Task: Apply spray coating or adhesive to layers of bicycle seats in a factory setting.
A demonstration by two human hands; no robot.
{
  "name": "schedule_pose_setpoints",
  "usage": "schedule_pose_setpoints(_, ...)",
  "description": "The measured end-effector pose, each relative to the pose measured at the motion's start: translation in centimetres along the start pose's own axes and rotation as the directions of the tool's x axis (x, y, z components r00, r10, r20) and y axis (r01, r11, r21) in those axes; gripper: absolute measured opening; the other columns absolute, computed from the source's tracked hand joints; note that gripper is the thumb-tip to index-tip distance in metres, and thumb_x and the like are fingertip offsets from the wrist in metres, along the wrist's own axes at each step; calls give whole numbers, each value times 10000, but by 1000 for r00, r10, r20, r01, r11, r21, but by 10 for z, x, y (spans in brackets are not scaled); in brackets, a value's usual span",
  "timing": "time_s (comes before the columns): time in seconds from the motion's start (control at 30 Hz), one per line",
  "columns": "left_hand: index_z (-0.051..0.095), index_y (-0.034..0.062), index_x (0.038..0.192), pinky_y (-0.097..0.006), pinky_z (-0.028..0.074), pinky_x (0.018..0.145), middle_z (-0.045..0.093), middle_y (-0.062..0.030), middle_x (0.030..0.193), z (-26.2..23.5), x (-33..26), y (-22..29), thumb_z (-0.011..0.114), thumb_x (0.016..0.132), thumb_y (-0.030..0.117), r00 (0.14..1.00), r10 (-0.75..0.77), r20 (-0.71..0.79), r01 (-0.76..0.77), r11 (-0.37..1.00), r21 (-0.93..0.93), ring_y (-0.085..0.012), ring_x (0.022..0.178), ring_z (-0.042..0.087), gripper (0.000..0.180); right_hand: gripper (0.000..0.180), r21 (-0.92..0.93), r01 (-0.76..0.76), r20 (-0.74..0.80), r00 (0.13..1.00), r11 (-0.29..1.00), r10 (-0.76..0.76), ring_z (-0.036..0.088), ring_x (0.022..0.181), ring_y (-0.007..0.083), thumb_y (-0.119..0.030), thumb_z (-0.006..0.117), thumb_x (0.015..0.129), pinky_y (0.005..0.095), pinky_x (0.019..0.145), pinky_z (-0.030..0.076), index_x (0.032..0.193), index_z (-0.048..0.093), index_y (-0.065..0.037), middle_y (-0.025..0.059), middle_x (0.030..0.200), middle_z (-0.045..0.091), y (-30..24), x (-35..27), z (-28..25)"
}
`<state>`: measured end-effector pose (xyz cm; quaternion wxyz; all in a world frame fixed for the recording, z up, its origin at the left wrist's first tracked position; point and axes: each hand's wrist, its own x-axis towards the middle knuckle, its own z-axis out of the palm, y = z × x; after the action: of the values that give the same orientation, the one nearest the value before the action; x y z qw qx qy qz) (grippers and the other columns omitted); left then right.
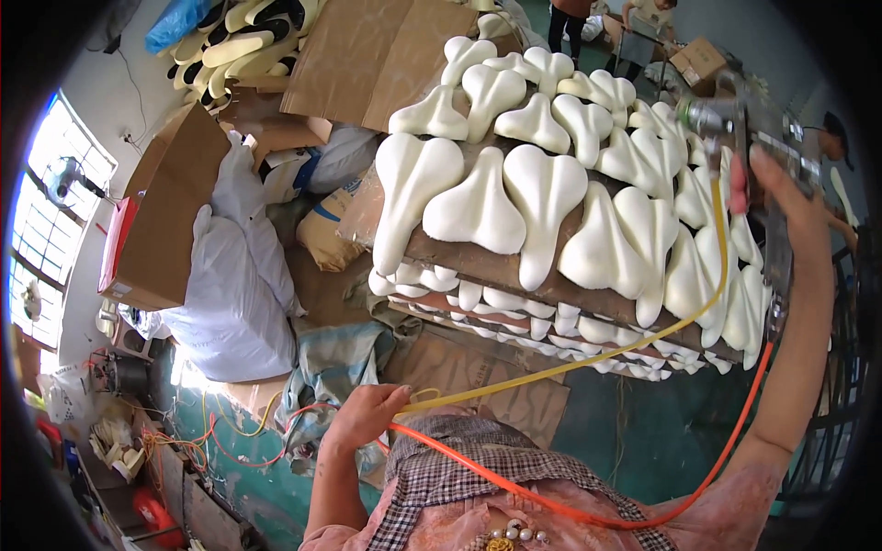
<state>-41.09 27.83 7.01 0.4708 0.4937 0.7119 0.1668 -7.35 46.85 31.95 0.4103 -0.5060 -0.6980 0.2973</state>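
My right hand (776, 184), raised at the far right, is closed round a metal spray gun (735, 119), blurred in part. A yellow hose (551, 371) and an orange hose (514, 484) run from the gun down to my left hand (366, 415). That hand is closed round the hoses at the lower middle, in front of my checked apron (441, 468). Between the hands and beyond them, many cream-white foam bicycle saddle pads (547, 188) stand in rows on a brown board (469, 257). The gun is over the right side of these rows.
More saddle pads (514, 321) show on layers beneath the board. At left stand stuffed white sacks (230, 303) and a cardboard box (165, 211). Loose hoses (197, 450) trail across the green floor (303, 459). Two people (648, 23) are at the back; another is at far right.
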Motion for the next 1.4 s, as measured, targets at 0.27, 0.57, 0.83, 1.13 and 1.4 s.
schedule_pose_setpoints(0.27,620,11,899,-356,422,593,557,-162,628,12,16,21,463,886,343,997,-16,74,11,997,72,-257,586,526,367,254,-12,-39,29,999,999,39,538,589,109,-240,558,851,239,591,432,751,567,-7,41,640,557,9,-1,-18)
schedule_pose_setpoints(0.57,623,-16,910,-326,444,632,609,-152,700,27,22,20,473,895,318,995,24,101,-32,996,81,-196,636,558,367,270,-65,-103,-29,994,993,101,534,569,103,-267,569,841,229,579,430,762,588,-10,34,643,565,32,-10,-53)
schedule_pose_setpoints(0.83,624,-12,930,-327,445,647,619,-143,715,33,15,19,480,896,326,987,27,157,-40,996,79,-200,656,565,369,265,-73,17,49,999,997,-14,529,556,104,-250,555,848,230,562,426,753,583,-4,32,622,552,16,-40,-45)
schedule_pose_setpoints(1.13,613,-31,879,-344,439,626,598,-158,679,38,-24,-5,474,898,320,984,44,170,-64,992,112,-215,621,552,378,257,70,-25,213,977,997,10,552,598,152,-155,583,822,262,615,458,976,554,49,84,693,580,-10,-109,-44)
schedule_pose_setpoints(1.4,625,-10,842,-398,429,607,569,-185,639,53,-82,-41,443,894,339,983,105,153,-117,991,70,-336,624,566,397,233,21,37,237,971,999,-41,555,589,133,-192,569,845,250,584,459,915,586,29,61,685,578,-27,-160,-39)
